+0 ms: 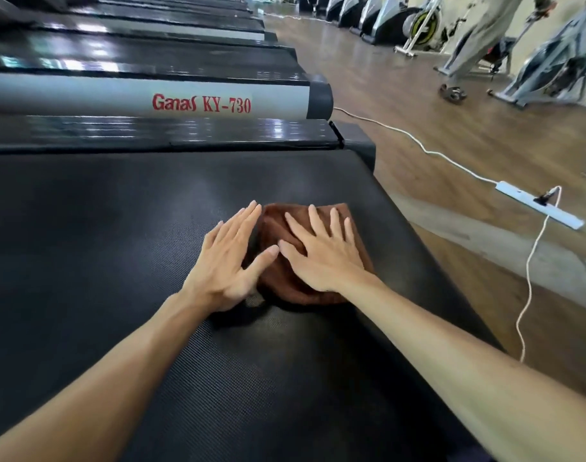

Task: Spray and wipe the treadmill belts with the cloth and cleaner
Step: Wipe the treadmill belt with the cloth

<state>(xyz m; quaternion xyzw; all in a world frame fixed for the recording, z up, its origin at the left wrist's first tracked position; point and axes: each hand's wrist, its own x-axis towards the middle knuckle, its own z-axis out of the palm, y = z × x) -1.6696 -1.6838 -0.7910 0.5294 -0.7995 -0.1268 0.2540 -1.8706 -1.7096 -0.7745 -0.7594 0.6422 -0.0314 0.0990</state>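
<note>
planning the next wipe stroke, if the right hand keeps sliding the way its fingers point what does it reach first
The right hand lies flat on the brown cloth, fingers pointing up the belt. Straight ahead looks like bare belt, then probably the black side rail; depth is unclear.

Only legible txt: "Ganas KY-730" in red letters on the grey side rail [118, 100] of the next treadmill, just beyond the near belt. Nothing else readable; other gear too blurred.

Even indoor light, glare streaks on the side rails [185, 131], wide-angle bending, blurred exercise bikes [551, 61].
</note>
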